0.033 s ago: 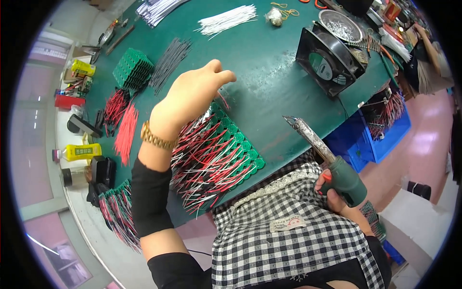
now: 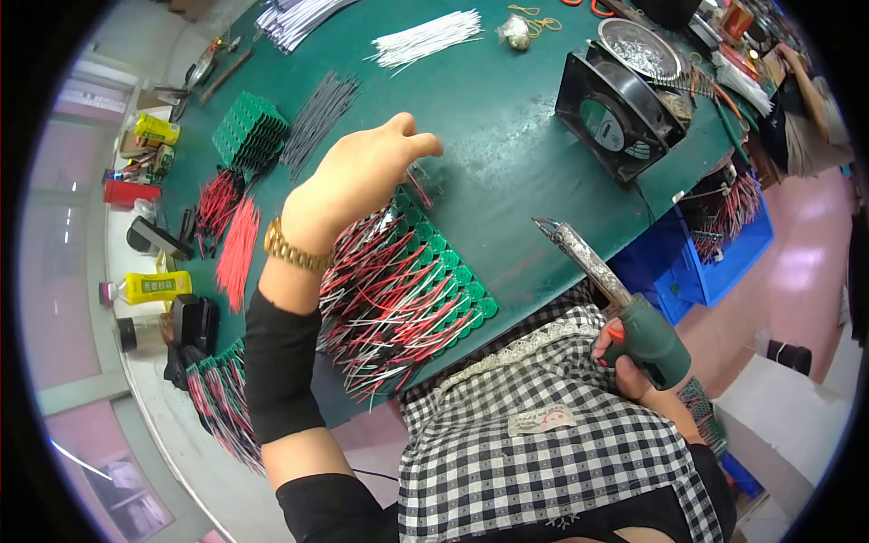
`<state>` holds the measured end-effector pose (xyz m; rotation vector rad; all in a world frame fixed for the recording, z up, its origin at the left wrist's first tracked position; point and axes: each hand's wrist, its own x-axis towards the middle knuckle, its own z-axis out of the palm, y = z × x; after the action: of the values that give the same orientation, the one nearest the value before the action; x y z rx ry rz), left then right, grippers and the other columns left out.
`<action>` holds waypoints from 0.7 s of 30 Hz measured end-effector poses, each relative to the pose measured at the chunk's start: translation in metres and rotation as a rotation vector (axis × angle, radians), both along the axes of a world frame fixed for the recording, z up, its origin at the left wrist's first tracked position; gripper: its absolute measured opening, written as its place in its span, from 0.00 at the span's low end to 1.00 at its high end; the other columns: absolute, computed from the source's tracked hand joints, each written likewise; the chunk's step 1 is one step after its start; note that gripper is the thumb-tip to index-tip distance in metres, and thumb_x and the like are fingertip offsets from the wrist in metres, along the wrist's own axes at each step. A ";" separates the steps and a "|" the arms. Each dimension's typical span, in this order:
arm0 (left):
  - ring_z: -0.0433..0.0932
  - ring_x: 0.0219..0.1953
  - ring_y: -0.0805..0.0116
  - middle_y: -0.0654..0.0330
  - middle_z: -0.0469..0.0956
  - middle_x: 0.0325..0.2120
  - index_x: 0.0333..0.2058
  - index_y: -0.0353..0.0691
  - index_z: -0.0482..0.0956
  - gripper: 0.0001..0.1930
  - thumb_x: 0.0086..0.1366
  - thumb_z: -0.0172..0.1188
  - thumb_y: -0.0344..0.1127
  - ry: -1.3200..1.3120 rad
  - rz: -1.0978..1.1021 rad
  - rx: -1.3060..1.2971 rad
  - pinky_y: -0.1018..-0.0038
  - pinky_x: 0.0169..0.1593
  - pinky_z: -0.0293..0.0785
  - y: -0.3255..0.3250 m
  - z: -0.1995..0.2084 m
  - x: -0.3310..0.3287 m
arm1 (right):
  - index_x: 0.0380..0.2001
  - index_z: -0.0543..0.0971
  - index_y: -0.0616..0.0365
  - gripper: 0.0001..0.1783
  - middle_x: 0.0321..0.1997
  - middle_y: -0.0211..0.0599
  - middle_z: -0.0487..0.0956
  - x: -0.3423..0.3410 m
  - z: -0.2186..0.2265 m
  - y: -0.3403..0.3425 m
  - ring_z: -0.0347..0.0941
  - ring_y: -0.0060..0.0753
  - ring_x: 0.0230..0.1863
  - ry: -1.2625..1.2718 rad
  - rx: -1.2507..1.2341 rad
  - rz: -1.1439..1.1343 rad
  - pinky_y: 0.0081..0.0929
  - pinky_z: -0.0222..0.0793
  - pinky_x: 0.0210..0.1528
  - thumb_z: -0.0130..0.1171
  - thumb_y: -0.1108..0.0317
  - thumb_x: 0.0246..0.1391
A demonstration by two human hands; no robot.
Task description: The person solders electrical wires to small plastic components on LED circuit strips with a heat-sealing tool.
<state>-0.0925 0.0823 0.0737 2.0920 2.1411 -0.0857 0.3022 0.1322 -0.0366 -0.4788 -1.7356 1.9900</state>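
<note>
My left hand (image 2: 367,167), with a gold watch (image 2: 294,249) at the wrist, is bent over the upper end of a green circuit board panel (image 2: 462,290). Its fingers are closed in a pinch, and a thin red wire (image 2: 419,185) slants out beneath them; the fingertips partly hide the grip. Rows of red, black and white wires (image 2: 389,308) spread over the panel's left side. In my right hand (image 2: 627,366) is a soldering iron (image 2: 656,344) with a thick green handle. Its tip points up and left, apart from the panel.
A black fan (image 2: 620,113) stands at the right of the green table. Stacked green boards (image 2: 249,131), red wires (image 2: 238,253), grey wires (image 2: 319,122) and white wires (image 2: 427,39) lie to the left and far side. A blue bin (image 2: 701,249) is beyond the right edge.
Almost nothing differs. My left wrist has turned slightly and the wires under it have shifted a little; my right hand and the soldering iron stay in place.
</note>
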 end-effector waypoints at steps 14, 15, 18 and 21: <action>0.73 0.35 0.58 0.58 0.71 0.30 0.26 0.36 0.75 0.09 0.50 0.68 0.29 -0.377 -0.108 -0.222 0.67 0.39 0.70 0.008 -0.025 -0.008 | 0.43 0.73 0.62 0.18 0.35 0.34 0.74 -0.011 0.001 0.001 0.72 0.24 0.32 -0.040 -0.032 0.012 0.25 0.71 0.37 0.57 0.60 0.54; 0.73 0.35 0.58 0.58 0.71 0.30 0.26 0.36 0.75 0.09 0.50 0.68 0.29 -0.375 -0.109 -0.223 0.67 0.39 0.70 0.009 -0.025 -0.010 | 0.43 0.73 0.62 0.18 0.35 0.34 0.75 -0.013 0.002 0.001 0.73 0.25 0.32 -0.043 -0.039 0.007 0.25 0.71 0.37 0.57 0.60 0.54; 0.72 0.34 0.59 0.58 0.70 0.30 0.28 0.37 0.76 0.08 0.51 0.67 0.28 -0.462 -0.107 -0.153 0.68 0.39 0.70 0.013 -0.029 -0.021 | 0.42 0.74 0.63 0.19 0.34 0.35 0.76 -0.013 0.003 -0.003 0.74 0.25 0.31 -0.058 -0.059 -0.014 0.24 0.72 0.36 0.58 0.59 0.54; 0.74 0.36 0.57 0.57 0.72 0.33 0.32 0.40 0.79 0.09 0.51 0.67 0.29 -0.399 -0.022 0.024 0.67 0.40 0.72 0.012 -0.031 -0.034 | 0.42 0.74 0.63 0.20 0.34 0.35 0.76 -0.010 -0.008 -0.003 0.74 0.25 0.31 -0.040 -0.082 -0.010 0.24 0.72 0.35 0.59 0.58 0.53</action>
<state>-0.1264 0.0943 0.0426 1.9436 1.8883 0.3277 0.2921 0.1293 -0.0448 -0.5575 -1.6767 2.0637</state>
